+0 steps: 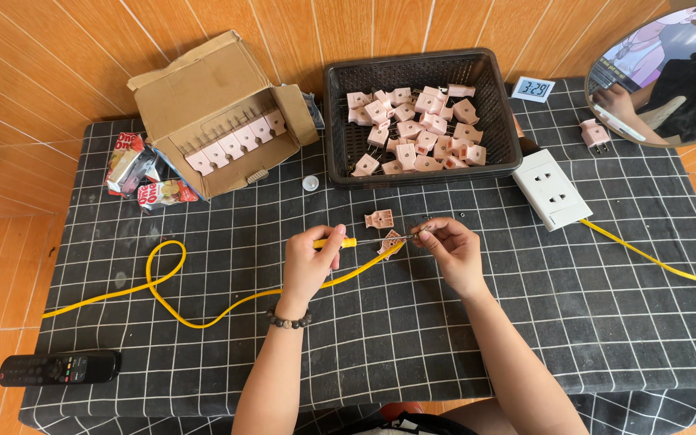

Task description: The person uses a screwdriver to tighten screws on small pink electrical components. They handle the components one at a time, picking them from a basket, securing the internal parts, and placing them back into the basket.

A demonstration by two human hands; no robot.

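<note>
Biggest thing here is the table with the black grid-pattern cloth, and most of its near half is bare, so there's plenty of elbow room around both forearms. Up at the back edge sits a black plastic basket full of pink plug housings, with an open cardboard box to its left that has more pink plugs lined up in a row inside. Both are within easy reach but well apart from the hands, which looks handy for grabbing parts.

A white socket block lies off to the right with a yellow cable running off the table's right edge. Another yellow cable loops across the left side and leads up to the hands.

The left hand has its fingers curled round a yellow-handled screwdriver, tip aimed right. The right hand pinches a small pink plug part between thumb and fingertips, holding it steady at the tool's tip. A separate pink plug half lies just behind. A black remote sits near the front-left corner.
</note>
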